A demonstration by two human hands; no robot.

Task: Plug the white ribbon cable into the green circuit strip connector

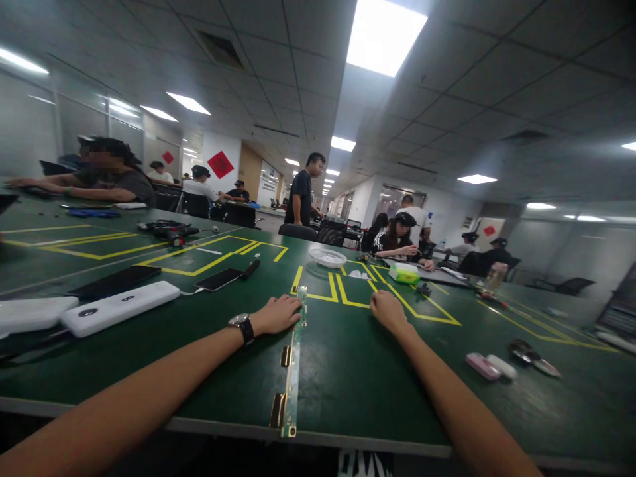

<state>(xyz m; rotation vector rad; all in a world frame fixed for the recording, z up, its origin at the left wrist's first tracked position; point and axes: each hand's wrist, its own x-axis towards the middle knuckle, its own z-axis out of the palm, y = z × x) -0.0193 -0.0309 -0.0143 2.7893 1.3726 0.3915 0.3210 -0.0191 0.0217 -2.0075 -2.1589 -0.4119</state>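
Circuit strip [293,374], with 2 brown flaps [285,356] along its left side, lies lengthwise on the green table [342,377], near end at the edge. The left hand [275,314] rests at its far end, fingers together; I cannot tell whether they grip it. The right hand [389,310] sits well apart, fingers curled, any hold hidden. Beyond are 1 white dish [328,258] and 1 green-and-white pack [403,273].

Office-style workroom: ceiling panel lights [386,36], black chairs [332,233], yellow-taped green worktable [342,371].
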